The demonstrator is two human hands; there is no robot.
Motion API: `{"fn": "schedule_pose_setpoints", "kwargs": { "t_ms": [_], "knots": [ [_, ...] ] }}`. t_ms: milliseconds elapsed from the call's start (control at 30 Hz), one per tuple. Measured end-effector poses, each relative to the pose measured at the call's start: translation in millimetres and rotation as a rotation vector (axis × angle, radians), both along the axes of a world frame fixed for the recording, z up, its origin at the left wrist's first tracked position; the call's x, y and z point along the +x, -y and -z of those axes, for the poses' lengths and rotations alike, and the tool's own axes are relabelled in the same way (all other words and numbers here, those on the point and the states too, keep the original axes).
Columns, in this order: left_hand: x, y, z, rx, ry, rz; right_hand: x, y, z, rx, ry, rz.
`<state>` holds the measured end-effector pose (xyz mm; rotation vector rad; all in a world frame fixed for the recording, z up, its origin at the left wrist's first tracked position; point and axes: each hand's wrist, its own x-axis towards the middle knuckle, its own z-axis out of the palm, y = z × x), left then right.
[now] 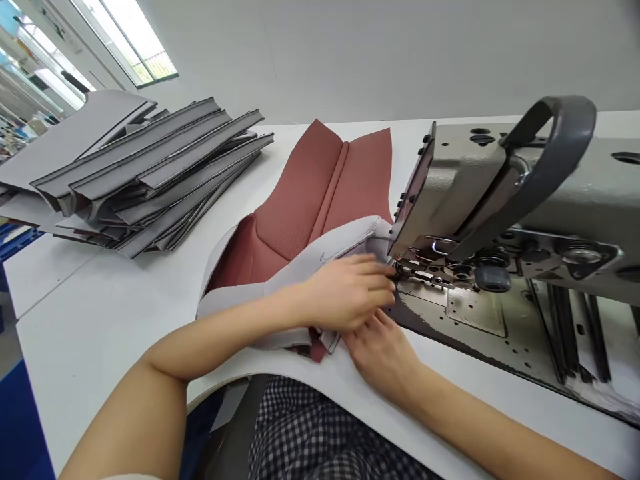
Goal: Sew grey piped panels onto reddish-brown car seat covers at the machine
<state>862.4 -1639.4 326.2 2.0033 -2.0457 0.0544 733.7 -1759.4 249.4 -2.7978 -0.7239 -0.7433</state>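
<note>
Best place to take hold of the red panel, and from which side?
Likely the left edge of the far end of the red panel, coming from the left. That stretch lies spread out and uncovered, with a free edge; grey fabric and the left hand crowd the near part, and the sewing machine stands close on the right.

Bright, even light right across the white tabletop here, the window at upper left burning out to near white, and only soft shadow under the grey stack! Glints flash off the metal of the sewing machine, while the left grip blurs at the fingers. Out toward the edges the wide view stretches and slants, the far-left background soft and smeared.
</note>
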Motion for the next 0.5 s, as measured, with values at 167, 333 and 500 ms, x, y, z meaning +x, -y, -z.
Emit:
{"fn": "schedule_pose_setpoints", "kwargs": {
  "t_ms": [167,333,500],
  "knots": [
    [18.4,20.1,28.0,0.074,0.232,-0.184,-18.3,12.0,-4.8,-0.047,0.058,-0.003],
    [-10.5,13.2,27.3,0.09,0.204,-0.265,-45.1,18.6,-15.9,0.069,-0.046,-0.014],
    [-16.1,6.0,24.5,0.071,0.196,-0.264,-93.2,53.7,-48.7,0.325,-0.107,0.145]
  ]
}}
